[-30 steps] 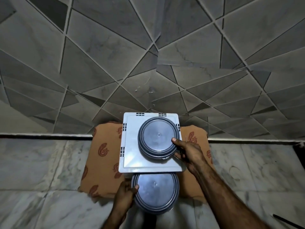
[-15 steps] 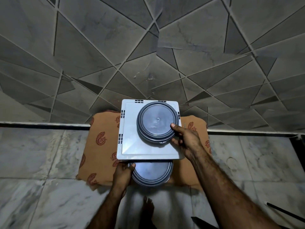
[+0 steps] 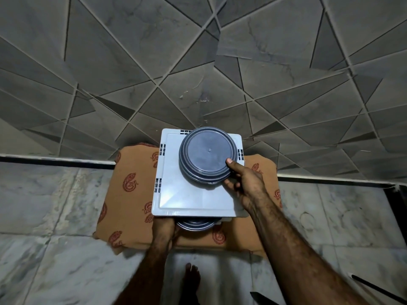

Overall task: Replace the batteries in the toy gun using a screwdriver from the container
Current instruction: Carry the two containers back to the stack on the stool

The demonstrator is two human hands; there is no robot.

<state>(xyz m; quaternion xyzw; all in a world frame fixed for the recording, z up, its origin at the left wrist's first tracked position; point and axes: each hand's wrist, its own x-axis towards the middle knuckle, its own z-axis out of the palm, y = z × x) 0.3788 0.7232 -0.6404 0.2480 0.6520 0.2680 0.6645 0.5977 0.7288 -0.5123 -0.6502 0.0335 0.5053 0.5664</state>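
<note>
A round grey lidded container (image 3: pixel 207 155) rests on a square white stool top (image 3: pixel 193 201). My right hand (image 3: pixel 244 183) grips its right rim, thumb on the lid. A second round grey container (image 3: pixel 195 224) is mostly hidden under the stool's near edge. My left hand (image 3: pixel 164 230) holds it at its left side. No toy gun or screwdriver is visible.
The stool stands over an orange cushion (image 3: pixel 130 205) with red paisley print, on a marble floor beside a dark tiled wall (image 3: pixel 198 62). My bare foot (image 3: pixel 190 280) shows below. A dark thin rod (image 3: pixel 378 289) lies at the lower right.
My left hand has pushed the lower container away from me, further under the stool. My right hand keeps its hold on the upper container.
</note>
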